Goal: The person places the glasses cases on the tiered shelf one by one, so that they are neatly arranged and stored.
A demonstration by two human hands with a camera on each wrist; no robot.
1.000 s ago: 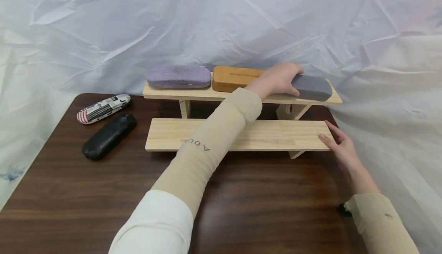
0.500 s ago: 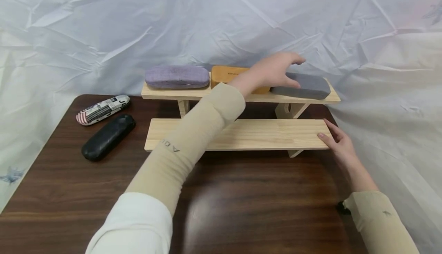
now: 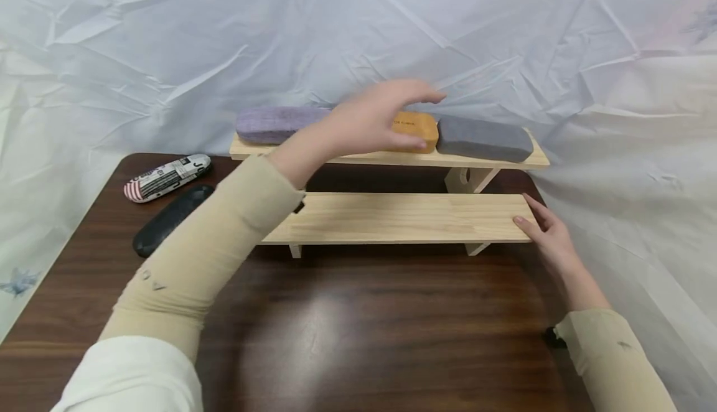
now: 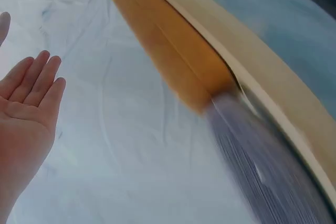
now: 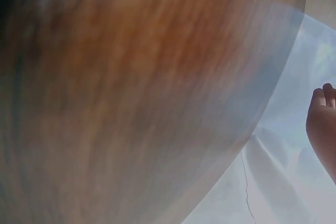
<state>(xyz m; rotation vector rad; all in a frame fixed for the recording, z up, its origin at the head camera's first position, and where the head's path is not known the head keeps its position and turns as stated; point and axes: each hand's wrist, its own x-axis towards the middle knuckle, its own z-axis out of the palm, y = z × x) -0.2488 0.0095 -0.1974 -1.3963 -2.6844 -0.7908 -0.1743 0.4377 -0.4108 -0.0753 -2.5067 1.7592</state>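
Note:
My left hand hovers over the upper board with its fingers spread and nothing held. Behind it, the orange glasses case is partly hidden. To the right lies a grey glasses case, and at the left end a purple glasses case. All three sit in a row on the upper tier of a wooden shelf. With thumb on top, my right hand grips the right end of the lower board. The left wrist view shows the open left palm apart from the cases.
On the dark wooden table, left of the shelf, lie a newspaper-print glasses case and a black glasses case, partly behind the left forearm. A pale crumpled sheet hangs behind and at the right side.
My left hand has let go of the grey case and moved left along the upper board. That case now lies nearer the orange one. My right hand has stayed at the board's end.

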